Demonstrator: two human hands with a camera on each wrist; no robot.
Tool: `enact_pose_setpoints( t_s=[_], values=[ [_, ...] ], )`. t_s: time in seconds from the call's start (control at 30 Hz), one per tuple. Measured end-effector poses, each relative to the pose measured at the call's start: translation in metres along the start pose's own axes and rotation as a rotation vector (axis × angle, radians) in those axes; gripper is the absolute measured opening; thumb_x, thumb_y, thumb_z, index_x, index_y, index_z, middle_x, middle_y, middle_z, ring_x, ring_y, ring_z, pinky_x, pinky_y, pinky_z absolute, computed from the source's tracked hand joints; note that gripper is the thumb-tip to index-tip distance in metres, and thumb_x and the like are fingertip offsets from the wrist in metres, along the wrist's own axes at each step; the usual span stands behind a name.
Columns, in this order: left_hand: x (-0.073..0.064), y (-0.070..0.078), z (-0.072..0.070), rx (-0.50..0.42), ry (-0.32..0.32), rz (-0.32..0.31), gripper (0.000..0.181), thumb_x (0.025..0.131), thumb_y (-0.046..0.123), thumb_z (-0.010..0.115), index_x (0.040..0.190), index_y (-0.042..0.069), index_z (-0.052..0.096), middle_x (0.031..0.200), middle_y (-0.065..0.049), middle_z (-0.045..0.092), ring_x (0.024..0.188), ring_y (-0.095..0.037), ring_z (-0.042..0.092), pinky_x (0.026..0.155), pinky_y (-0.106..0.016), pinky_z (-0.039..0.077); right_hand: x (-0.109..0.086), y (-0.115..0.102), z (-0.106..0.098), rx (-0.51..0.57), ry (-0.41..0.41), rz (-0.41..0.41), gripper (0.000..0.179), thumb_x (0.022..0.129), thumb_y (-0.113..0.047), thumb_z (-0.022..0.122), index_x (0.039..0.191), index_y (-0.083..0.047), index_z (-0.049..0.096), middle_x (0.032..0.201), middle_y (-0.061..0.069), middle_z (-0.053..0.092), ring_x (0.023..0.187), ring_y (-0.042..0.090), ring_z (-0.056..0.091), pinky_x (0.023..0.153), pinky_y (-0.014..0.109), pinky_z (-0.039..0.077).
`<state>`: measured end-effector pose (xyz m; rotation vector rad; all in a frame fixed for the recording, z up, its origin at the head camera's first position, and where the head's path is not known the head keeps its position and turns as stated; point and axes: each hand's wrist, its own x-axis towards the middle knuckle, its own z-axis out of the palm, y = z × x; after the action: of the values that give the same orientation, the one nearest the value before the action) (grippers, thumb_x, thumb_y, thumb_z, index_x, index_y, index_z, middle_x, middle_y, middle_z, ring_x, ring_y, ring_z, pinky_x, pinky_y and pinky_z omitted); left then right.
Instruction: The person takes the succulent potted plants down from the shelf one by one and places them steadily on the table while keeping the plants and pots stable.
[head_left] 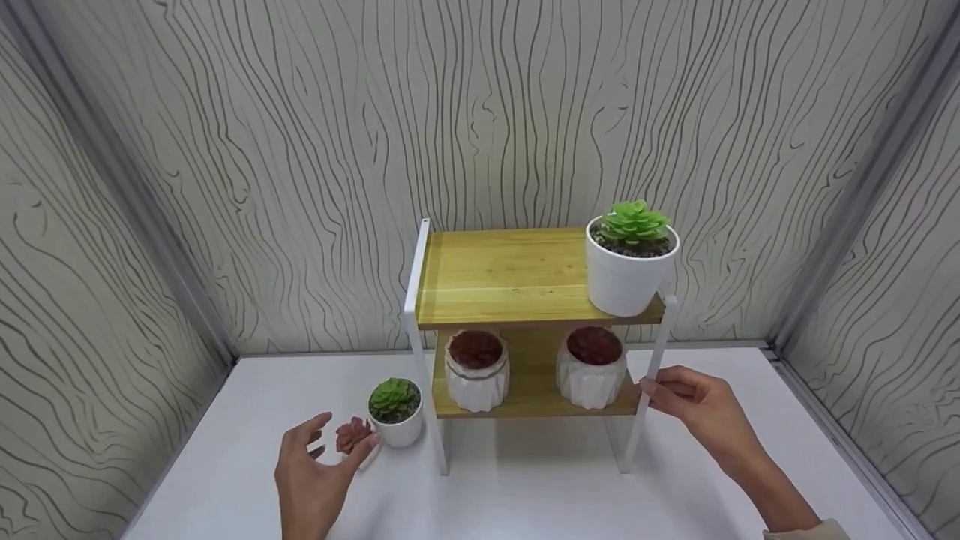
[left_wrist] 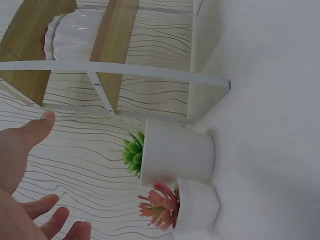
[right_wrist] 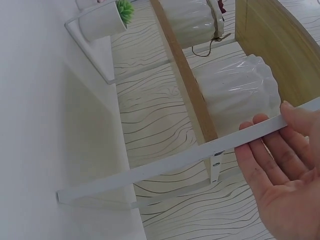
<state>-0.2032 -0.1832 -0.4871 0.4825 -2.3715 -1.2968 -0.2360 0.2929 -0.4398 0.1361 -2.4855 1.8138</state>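
A two-tier wooden shelf with a white metal frame stands on the white table. My right hand grips its right upright, thumb on one side and fingers on the other; in the right wrist view the white upright passes between them. My left hand, fingers spread and apart from the thumb, hovers by a pink succulent in a small white pot. Beside it, against the shelf's left side, sits a green succulent in a white pot. The left hand holds nothing.
A larger white pot with a green succulent stands at the top board's right end. Two ribbed white pots with dark red plants, left and right, occupy the lower board. Wood-grain patterned walls enclose the table.
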Motion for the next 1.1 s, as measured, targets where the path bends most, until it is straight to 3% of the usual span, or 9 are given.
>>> enact_pose_setpoints(
  t_s=[0.23, 0.4, 0.57, 0.7, 0.9, 1.1],
  values=[
    [-0.013, 0.033, 0.006, -0.124, -0.069, 0.117, 0.057, 0.080, 0.027, 0.093, 0.127, 0.006, 0.069, 0.121, -0.014, 0.068, 0.109, -0.028, 0.072, 0.095, -0.040, 0.062, -0.006, -0.011, -0.004, -0.060, 0.015, 0.023, 0.043, 0.096, -0.029, 0.078, 0.129, -0.003, 0.068, 0.120, 0.004, 0.079, 0.109, 0.005, 0.074, 0.095, 0.018, 0.056],
    [-0.013, 0.050, 0.010, -0.171, -0.117, 0.183, 0.053, 0.084, 0.033, 0.090, 0.126, 0.007, 0.071, 0.124, -0.015, 0.074, 0.116, -0.034, 0.074, 0.093, -0.039, 0.063, -0.012, -0.022, -0.010, -0.096, 0.041, 0.004, 0.049, 0.095, -0.027, 0.079, 0.136, -0.005, 0.063, 0.127, 0.003, 0.073, 0.112, -0.002, 0.069, 0.095, 0.017, 0.057],
    [-0.009, 0.062, 0.015, -0.224, -0.170, 0.202, 0.052, 0.087, 0.032, 0.087, 0.129, 0.006, 0.070, 0.129, -0.014, 0.073, 0.122, -0.032, 0.072, 0.102, -0.037, 0.060, -0.016, -0.033, -0.017, -0.112, 0.059, -0.015, 0.057, 0.098, -0.027, 0.077, 0.144, -0.004, 0.054, 0.140, 0.013, 0.066, 0.115, -0.007, 0.066, 0.095, 0.014, 0.055],
    [-0.008, 0.073, 0.018, -0.313, -0.231, 0.205, 0.049, 0.090, 0.028, 0.085, 0.132, 0.007, 0.069, 0.131, -0.014, 0.072, 0.125, -0.030, 0.071, 0.106, -0.033, 0.057, -0.017, -0.045, -0.026, -0.117, 0.049, -0.077, 0.058, 0.101, -0.019, 0.071, 0.151, -0.001, 0.045, 0.146, 0.013, 0.061, 0.120, -0.010, 0.062, 0.096, 0.013, 0.054],
    [-0.006, 0.086, 0.018, -0.347, -0.255, 0.236, 0.045, 0.093, 0.030, 0.082, 0.132, 0.010, 0.069, 0.123, -0.009, 0.075, 0.116, -0.022, 0.074, 0.099, -0.027, 0.060, -0.020, -0.064, -0.041, -0.073, 0.031, -0.216, 0.065, 0.099, -0.004, 0.069, 0.156, 0.001, 0.038, 0.138, -0.017, 0.062, 0.124, -0.010, 0.061, 0.095, 0.013, 0.056],
    [-0.003, 0.089, 0.018, -0.293, -0.233, 0.230, 0.042, 0.094, 0.035, 0.080, 0.130, 0.015, 0.070, 0.116, -0.003, 0.076, 0.111, -0.015, 0.073, 0.105, -0.038, 0.058, -0.018, -0.085, -0.054, -0.061, 0.015, -0.369, 0.072, 0.098, -0.027, 0.076, 0.155, -0.001, 0.041, 0.139, -0.019, 0.063, 0.128, -0.005, 0.061, 0.100, 0.011, 0.052]
  ],
)
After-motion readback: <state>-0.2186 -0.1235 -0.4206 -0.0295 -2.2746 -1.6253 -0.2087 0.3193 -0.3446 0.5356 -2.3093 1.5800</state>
